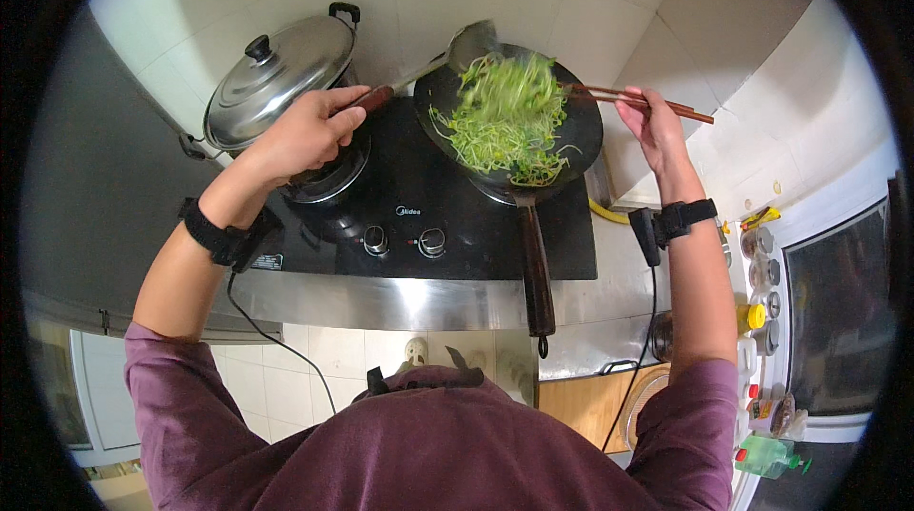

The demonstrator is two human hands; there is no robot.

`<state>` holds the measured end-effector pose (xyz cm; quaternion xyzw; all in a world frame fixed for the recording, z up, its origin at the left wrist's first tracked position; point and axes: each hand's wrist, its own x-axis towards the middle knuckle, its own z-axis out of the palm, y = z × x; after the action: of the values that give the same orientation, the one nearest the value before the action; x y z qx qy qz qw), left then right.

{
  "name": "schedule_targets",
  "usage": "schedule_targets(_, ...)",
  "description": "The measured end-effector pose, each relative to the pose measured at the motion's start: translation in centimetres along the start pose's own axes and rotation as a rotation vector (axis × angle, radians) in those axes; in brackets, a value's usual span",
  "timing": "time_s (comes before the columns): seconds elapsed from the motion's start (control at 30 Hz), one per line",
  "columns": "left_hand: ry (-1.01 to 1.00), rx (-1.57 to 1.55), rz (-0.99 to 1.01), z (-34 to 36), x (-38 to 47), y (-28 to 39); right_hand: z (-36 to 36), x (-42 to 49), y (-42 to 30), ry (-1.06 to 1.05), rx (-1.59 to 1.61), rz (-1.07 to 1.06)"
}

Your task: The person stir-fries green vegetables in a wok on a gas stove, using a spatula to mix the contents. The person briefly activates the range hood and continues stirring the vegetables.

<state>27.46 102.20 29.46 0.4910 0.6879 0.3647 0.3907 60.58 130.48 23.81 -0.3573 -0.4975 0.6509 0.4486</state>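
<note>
My left hand (314, 127) grips the wooden handle of a metal spatula or ladle (471, 46), whose blurred head is at the far rim of a black wok (582, 125). Between the fingers of my right hand (655, 127) is a pair of reddish-brown chopsticks (678, 109); their tips reach into the greens. Thin green sprouts (500, 136) fill the middle of the wok, and a blurred clump of them is raised above the rest. The wok sits on the right burner, its dark handle (534, 261) pointing toward me.
A lidded steel pot (285, 83) stands on the left burner of the black gas stove (471, 240), which has two knobs. A yellow hose (607, 213) runs right of the stove. Jars (762, 272) and bottles line the windowsill at right. Cables hang from both wrist straps.
</note>
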Motion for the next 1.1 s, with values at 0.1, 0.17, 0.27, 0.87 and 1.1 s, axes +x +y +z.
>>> schedule_targets(0.1, -0.003, 0.063, -0.070, 0.5, 3.0, -1.5, -1.1, 2.1, 0.6, 0.168, -0.251, 0.043)
schedule_targets(0.17, -0.040, 0.081, -0.138, 1.3, 5.8, -2.5, -0.8, 3.5, 2.7, 0.189, -0.454, 0.083)
schedule_targets(0.27, -0.088, -0.136, -0.234, 3.5, 9.7, -3.3, 1.2, 5.3, 5.9, 0.202, -0.277, 0.059)
schedule_targets(0.87, -0.091, 0.123, -0.169, -0.5, 1.4, -1.2, 1.4, -3.0, 1.2, -0.071, -0.386, 0.159)
schedule_targets(1.1, -0.130, -0.222, -0.131, 3.9, 3.7, -2.9, 3.2, -0.3, 6.1, 0.193, -0.129, 0.001)
